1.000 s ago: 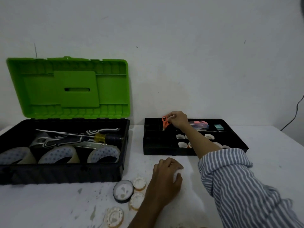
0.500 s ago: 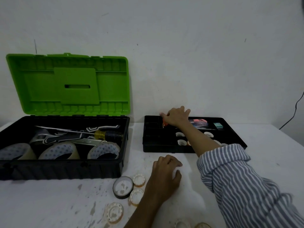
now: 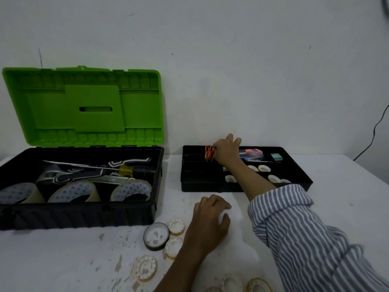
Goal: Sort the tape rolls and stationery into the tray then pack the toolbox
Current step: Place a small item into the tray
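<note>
The right hand (image 3: 226, 152) reaches over the tray (image 3: 210, 186) to its back-left compartment. There the orange scissors (image 3: 208, 152) stand tips-down, just beside the hand. Two fingers point up; whether the grip pinches the handles or is off them, I cannot tell. To do this well, the scissors should be lowered flat inside that one compartment, not left leaning on a divider where they may topple. The left hand (image 3: 207, 224) rests on the table (image 3: 336, 207), its grip loosely curled with nothing seen in it, near the small tape rolls (image 3: 176, 226) not yet sorted.
</note>
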A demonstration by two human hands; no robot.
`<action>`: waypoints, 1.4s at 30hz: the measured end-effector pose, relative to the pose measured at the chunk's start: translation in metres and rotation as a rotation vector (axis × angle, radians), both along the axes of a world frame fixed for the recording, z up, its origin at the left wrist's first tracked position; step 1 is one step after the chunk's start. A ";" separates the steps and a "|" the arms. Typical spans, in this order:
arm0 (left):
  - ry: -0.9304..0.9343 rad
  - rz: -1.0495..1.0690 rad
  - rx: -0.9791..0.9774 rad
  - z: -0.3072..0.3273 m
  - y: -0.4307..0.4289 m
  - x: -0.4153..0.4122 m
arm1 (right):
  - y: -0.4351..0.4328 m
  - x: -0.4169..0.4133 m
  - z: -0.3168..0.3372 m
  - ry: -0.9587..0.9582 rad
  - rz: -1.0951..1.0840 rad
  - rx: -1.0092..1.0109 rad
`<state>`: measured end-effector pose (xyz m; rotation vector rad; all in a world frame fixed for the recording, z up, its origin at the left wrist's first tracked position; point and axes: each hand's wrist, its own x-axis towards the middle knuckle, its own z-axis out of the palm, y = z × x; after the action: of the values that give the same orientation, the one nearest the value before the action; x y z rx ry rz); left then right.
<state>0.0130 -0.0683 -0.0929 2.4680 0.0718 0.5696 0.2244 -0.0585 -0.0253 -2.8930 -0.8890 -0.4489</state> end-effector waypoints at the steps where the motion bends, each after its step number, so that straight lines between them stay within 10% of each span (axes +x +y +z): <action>1: -0.003 0.004 -0.001 -0.001 0.000 0.001 | -0.001 -0.001 0.000 -0.013 0.013 -0.025; 35: -0.052 -0.007 0.117 -0.002 0.002 0.001 | -0.092 -0.054 0.012 0.119 0.127 0.421; 42: 0.201 -0.097 0.248 0.014 0.005 -0.003 | -0.141 -0.090 -0.001 0.364 0.380 0.471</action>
<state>0.0099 -0.0637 -0.0790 2.7467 -0.0420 0.3016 0.1344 -0.1994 -0.0264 -2.2154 -1.0618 -0.0738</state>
